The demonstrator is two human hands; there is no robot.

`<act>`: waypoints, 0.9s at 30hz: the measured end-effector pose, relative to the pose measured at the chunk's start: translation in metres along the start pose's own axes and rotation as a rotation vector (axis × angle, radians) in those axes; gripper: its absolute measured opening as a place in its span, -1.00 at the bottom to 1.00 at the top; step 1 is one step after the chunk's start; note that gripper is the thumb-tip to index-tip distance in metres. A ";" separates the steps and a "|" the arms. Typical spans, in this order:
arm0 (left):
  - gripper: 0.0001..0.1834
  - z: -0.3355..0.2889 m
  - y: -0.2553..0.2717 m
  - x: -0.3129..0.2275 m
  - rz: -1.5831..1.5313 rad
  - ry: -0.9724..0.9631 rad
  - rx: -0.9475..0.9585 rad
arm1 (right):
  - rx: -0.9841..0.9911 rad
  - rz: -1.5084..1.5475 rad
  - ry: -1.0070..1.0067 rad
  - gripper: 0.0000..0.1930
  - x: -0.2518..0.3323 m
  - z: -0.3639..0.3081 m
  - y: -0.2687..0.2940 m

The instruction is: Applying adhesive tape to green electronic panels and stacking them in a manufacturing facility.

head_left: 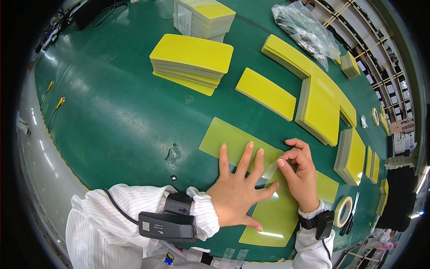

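Observation:
Thin translucent yellow-green sheets lie in front of me: one sheet (217,136) reaching to the far left, another (268,226) coming toward me, and a third part (328,187) showing on the right. They meet under my hands, where I cannot tell whether they overlap. My left hand (235,197) presses flat on them with fingers spread. A strip of clear tape (270,171) is pinched between the thumb and fingertips of my right hand (302,181), its lower end close to where the sheets meet.
Right of my right hand are a tape roll (337,213) and scissors (355,206). Yellow sheet stacks (190,51) (266,94) (320,112) (350,157) stand beyond on the green table (112,121). A clear plastic bag (307,31) lies at the far right.

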State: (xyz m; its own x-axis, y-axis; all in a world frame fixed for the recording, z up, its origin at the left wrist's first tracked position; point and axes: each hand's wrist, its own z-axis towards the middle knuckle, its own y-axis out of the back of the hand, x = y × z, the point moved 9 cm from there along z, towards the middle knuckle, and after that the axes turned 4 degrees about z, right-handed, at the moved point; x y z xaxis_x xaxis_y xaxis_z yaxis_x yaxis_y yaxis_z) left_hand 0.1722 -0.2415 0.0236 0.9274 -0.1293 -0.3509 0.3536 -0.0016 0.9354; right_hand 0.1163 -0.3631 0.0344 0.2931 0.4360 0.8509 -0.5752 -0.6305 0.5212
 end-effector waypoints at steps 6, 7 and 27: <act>-0.05 -0.003 -0.001 0.002 -0.006 0.006 -0.010 | -0.001 -0.017 -0.018 -0.87 0.000 0.000 -0.005; -0.06 -0.003 -0.001 0.001 -0.004 0.006 -0.011 | -0.005 -0.027 -0.016 -0.87 0.000 0.000 -0.004; -0.07 0.000 -0.001 -0.001 -0.030 0.000 -0.029 | -0.107 -0.373 0.091 -0.80 0.011 -0.008 0.000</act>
State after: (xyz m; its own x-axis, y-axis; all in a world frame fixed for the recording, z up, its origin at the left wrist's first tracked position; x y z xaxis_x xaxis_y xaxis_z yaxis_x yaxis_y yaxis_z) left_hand 0.1710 -0.2415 0.0234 0.9162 -0.1296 -0.3791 0.3850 0.0235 0.9226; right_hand 0.1140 -0.3533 0.0429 0.4306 0.6809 0.5924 -0.5199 -0.3494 0.7795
